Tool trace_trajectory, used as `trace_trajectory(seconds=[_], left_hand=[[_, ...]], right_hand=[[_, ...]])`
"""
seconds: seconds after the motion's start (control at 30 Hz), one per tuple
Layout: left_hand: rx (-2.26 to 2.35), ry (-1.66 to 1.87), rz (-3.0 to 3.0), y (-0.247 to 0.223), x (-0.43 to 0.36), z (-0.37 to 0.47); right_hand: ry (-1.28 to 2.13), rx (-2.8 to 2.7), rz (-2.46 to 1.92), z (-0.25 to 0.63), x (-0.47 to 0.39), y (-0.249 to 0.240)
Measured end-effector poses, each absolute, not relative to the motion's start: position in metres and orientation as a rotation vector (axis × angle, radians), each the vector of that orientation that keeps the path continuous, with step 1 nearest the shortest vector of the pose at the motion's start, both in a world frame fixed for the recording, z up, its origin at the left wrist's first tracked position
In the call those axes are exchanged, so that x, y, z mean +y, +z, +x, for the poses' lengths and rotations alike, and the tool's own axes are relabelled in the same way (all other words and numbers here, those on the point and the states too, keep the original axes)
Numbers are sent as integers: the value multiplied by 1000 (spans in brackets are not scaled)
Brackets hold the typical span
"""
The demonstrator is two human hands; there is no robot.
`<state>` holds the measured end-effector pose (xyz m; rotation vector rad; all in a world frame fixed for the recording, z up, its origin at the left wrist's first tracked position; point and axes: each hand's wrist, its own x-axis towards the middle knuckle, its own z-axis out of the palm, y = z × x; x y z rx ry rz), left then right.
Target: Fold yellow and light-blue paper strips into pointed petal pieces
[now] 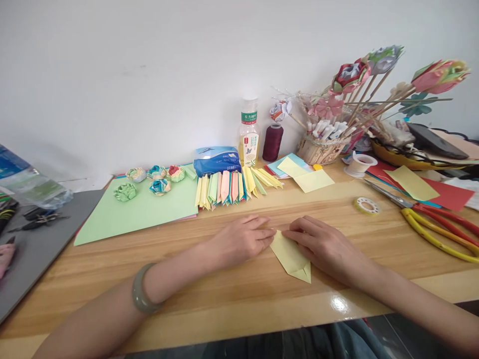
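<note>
Yellow folded paper (pixel 291 255) lies on the wooden surface (pixel 224 294) at six o'clock; we press its upper tip with our left hand (pixel 243 239) and right hand (pixel 322 244), fingers flat. Folded strips (pixel 232 187) at twelve o'clock are finished; this piece looks half folded.

Top corner of yellow folded paper (pixel 291 257) hidden under fingertips of left hand (pixel 239 240) + right hand (pixel 324 245). Plastic bottle (pixel 26 182) cut off at left edge, scissors (pixel 430 219) handles cut at right edge. Drink bottle (pixel 249 130) label txt too small to read. Black bits (pixel 37 217) at left can't ID.
</note>
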<state>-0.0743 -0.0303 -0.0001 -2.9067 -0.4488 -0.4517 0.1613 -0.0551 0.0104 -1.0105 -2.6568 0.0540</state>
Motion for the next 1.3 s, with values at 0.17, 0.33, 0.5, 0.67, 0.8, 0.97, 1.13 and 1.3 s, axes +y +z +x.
trace_trajectory(seconds=[0.17, 0.33, 0.5, 0.67, 0.8, 0.97, 1.13, 1.3], left_hand=[[-457, -430, -2932, 0, -30, -75], [-460, -439, -2954, -2, -29, -75], [-468, -436, -2956, -3, -28, -75], [-526, -463, -2988, -3, -31, -78], [-602, -548, -2946, -3, -38, -79], [-662, -608, -2845, -2, -47, -76], [-735, -731, -2778, -1, -47, -72], [-799, -755, -2780, -1, -41, -73]], right_hand=[[76, -2601, -1076, 177, -58, 11], [100, -2583, -1114, 170, -59, 17], [80, -2709, -986, 158, -57, 18], [20, -2590, -1015, 172, -60, 21], [10, -2507, -1053, 183, -69, 19], [5, -2476, -1104, 190, -69, 6], [204, -2487, -1060, 194, -59, 1], [188, -2573, -983, 187, -46, 6]])
